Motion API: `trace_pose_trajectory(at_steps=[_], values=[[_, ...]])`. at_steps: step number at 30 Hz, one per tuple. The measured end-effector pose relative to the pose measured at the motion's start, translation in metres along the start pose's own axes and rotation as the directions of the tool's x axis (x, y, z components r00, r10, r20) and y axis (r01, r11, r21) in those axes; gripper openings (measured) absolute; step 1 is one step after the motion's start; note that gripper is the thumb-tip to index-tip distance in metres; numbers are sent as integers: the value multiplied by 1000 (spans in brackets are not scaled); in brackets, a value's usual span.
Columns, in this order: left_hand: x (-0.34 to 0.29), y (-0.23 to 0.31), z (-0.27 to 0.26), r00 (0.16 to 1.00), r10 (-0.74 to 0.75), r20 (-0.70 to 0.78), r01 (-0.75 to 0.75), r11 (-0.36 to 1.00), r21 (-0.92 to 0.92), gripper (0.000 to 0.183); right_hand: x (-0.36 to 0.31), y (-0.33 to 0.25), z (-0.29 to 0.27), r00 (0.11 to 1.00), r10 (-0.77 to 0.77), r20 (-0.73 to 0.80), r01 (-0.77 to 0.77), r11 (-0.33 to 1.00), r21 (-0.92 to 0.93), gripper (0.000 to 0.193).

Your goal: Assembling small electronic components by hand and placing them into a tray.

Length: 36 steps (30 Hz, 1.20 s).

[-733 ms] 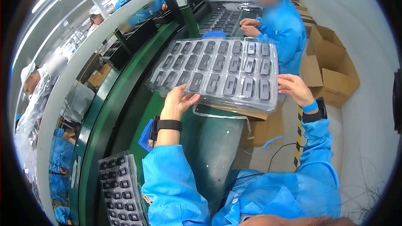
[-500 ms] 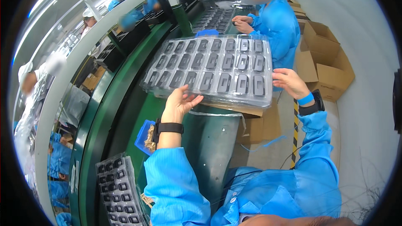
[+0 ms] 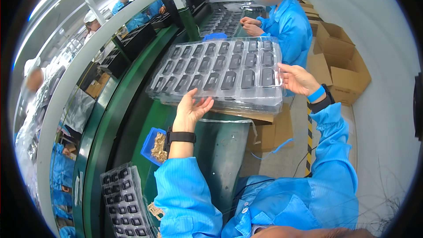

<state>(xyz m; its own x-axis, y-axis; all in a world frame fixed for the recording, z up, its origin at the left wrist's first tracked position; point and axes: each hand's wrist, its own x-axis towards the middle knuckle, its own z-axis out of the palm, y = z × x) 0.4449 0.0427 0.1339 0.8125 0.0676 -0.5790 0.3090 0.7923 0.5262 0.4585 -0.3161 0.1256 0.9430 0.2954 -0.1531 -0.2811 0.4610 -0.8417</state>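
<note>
A clear plastic tray (image 3: 219,63) holding rows of black rectangular parts lies over a stack of similar clear trays (image 3: 246,103). Its front right side is raised a little off the stack. At its right edge, my right hand (image 3: 299,80) pinches the rim between thumb and fingers. My left hand (image 3: 193,111) is by the front edge, fingers spread and palm partly upward, with fingertips touching the rim. Whether any fingertip is under the rim, I cannot tell.
Beneath is a green conveyor (image 3: 132,136). A blue bin (image 3: 154,145) of tan pieces sits by my left wrist; another tray of black parts (image 3: 125,202) lies nearer me. A co-worker (image 3: 286,28) stands beyond the stack. Open cartons (image 3: 343,68) stand along the right wall.
My right hand has moved left onto the tray's right edge and closed on it. The top tray has shifted and tilted, its front right side up off the stack. My left hand has barely moved.
</note>
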Motion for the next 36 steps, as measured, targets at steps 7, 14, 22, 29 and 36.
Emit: trace_pose_trajectory(at_steps=[7,14,22,29,36], values=[[8,9,-8,975,-67,210,119,961,-250,91,20,-8,23,996,-64,69,51,983,177,20],[26,0,-5,931,-53,361,72,997,-41,109,34,-9,14,998,-47,-39,51,993,104,24],[77,42,-34,852,433,295,-318,874,-367,74,31,-10,20,981,-33,190,-8,978,208,13],[102,106,-53,873,394,289,-243,863,-443,88,39,-9,9,984,-76,162,43,979,200,21],[99,134,-31,832,318,455,-296,948,-120,74,31,-21,26,989,-95,116,71,978,197,18]])
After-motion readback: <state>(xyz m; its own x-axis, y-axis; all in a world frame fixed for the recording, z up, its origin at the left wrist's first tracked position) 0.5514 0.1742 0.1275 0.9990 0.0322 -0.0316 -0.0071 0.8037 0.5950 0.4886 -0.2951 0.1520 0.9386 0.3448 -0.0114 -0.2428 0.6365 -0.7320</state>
